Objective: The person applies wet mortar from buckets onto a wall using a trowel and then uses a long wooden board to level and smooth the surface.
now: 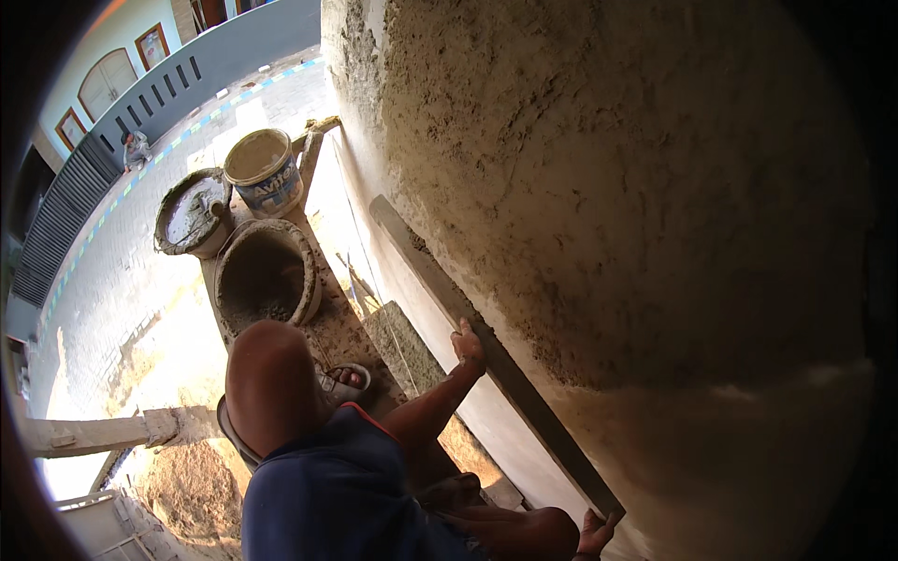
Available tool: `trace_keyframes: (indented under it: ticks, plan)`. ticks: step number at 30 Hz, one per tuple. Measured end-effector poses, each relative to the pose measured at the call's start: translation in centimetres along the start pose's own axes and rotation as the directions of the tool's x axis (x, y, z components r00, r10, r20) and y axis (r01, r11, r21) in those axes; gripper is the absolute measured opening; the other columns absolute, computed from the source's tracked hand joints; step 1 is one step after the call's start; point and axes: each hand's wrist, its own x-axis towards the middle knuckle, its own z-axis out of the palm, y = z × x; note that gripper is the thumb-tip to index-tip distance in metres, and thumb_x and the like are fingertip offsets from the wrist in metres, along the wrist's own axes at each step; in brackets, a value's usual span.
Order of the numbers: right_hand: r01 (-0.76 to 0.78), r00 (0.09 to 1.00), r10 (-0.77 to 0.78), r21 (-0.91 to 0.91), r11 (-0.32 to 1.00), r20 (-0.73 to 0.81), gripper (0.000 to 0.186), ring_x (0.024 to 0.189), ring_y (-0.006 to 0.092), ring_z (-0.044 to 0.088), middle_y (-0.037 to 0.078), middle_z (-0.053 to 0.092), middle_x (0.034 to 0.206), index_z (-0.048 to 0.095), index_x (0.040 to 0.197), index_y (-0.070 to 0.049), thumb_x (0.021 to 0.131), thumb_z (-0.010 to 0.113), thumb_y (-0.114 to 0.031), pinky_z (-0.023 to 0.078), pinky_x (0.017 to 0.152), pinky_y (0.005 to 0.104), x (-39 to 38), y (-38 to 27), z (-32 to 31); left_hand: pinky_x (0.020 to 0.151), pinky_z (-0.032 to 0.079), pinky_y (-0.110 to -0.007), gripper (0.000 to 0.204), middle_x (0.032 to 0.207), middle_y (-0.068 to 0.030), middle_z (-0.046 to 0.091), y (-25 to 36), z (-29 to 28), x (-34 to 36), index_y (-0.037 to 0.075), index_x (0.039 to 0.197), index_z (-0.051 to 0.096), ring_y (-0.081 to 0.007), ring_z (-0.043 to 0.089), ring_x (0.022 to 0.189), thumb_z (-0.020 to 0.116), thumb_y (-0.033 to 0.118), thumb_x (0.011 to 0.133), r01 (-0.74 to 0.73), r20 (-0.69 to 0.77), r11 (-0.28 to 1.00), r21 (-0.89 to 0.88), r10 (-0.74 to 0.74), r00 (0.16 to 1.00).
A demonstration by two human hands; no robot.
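My left hand (469, 348) grips the middle of a long grey straightedge (430, 280) held diagonally against the plastered wall (599, 187), with wet mortar along part of its upper edge. My right hand (596, 533) grips the bar's lower end near the bottom of the picture. The wall's plaster is rough and patchy above the bar and smoother low on the right. Below the bar runs a paler wall band. My bent knee and sandaled foot (339, 383) show on a mortar-stained plank (327, 332) left of my left hand.
On the plank are a printed bucket (264, 165), a mortar bucket (192, 215) and a larger tub (264, 276). A timber beam (94, 432) juts in at lower left. Below lie paving and a dirt pile (182, 486). A person (137, 150) crouches by a distant grey wall.
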Motion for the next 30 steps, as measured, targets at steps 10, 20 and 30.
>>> trace_keyframes:
  ticks: [10, 20, 30]
  plan:
    - [-0.201, 0.978, 0.199, 0.025, 0.979, 0.065, 0.039, 0.09, 0.029, 0.062, 0.013, 0.062, 0.102, 0.049, 0.119, -0.008, 0.087, 0.053, -0.03, 0.051, 0.083, 0.043, 10.5, 9.5, -0.6, 0.089, 0.043, -0.041, 0.068, 0.116, -0.0242, 0.05, -5.8, 3.9, 13.5, -0.007, 0.121, 0.038, -0.0331, 0.054, 0.099, 0.039, 0.053, 0.09, 0.111, 0.255, 0.989, -0.098, -0.083, 0.963]
    - [-0.072, 0.991, 0.044, 0.234, 0.97, 0.123, 0.035, 0.091, 0.029, 0.061, 0.011, 0.058, 0.112, 0.048, 0.122, -0.011, 0.09, 0.049, -0.026, 0.055, 0.076, 0.0417, 13.4, 11.1, 5.3, 0.082, 0.041, -0.044, 0.069, 0.099, -0.03, 0.056, 3.7, 8.4, 9.7, -0.012, 0.105, 0.048, -0.0407, 0.055, 0.092, 0.039, 0.054, 0.089, -0.279, -0.019, 0.944, 0.177, 0.287, 0.958]
    - [-0.013, 0.995, -0.011, 0.239, 0.971, 0.099, 0.037, 0.075, 0.0247, 0.064, 0.01, 0.064, 0.094, 0.053, 0.112, -0.007, 0.088, 0.054, -0.036, 0.057, 0.067, 0.0368, 5.7, 6.3, 22.3, 0.075, 0.041, -0.048, 0.07, 0.09, -0.035, 0.056, 26.5, 8.1, 4.7, -0.014, 0.091, 0.052, -0.0444, 0.056, 0.086, 0.038, 0.055, 0.089, -0.52, 0.038, 0.83, 0.202, 0.524, 0.851]
